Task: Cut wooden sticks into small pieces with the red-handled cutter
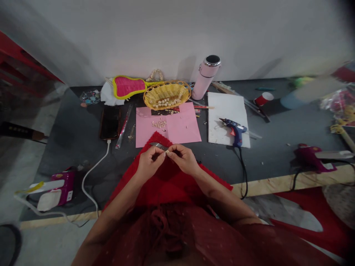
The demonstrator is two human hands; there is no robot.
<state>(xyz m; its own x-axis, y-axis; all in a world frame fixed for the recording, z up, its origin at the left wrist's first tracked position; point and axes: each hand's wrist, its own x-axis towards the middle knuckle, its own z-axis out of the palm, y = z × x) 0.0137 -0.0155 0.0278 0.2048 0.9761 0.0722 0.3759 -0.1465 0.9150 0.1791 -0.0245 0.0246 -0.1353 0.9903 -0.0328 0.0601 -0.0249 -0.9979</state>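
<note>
My left hand point(150, 162) and my right hand point(185, 159) meet at the fingertips above a red cloth point(163, 184). Both pinch one small pale piece point(166, 152), too small to name exactly. Just beyond the left fingers lies a grey metal blade-like thing point(156, 145), partly hidden by that hand. Past the cloth is a pink paper sheet point(183, 127) with a little heap of pale pieces point(159, 124) on it. Behind that, a yellow woven basket point(167, 88) holds more pale chunks.
A pink flask point(205, 77) stands by the wall. On a white board point(219, 105) rests a blue glue gun point(235, 131), its cord running over the table edge. A phone point(110, 123) charges at left. Purple devices point(65, 186) sit at both sides. A blurred forearm-like shape point(307, 90) shows at right.
</note>
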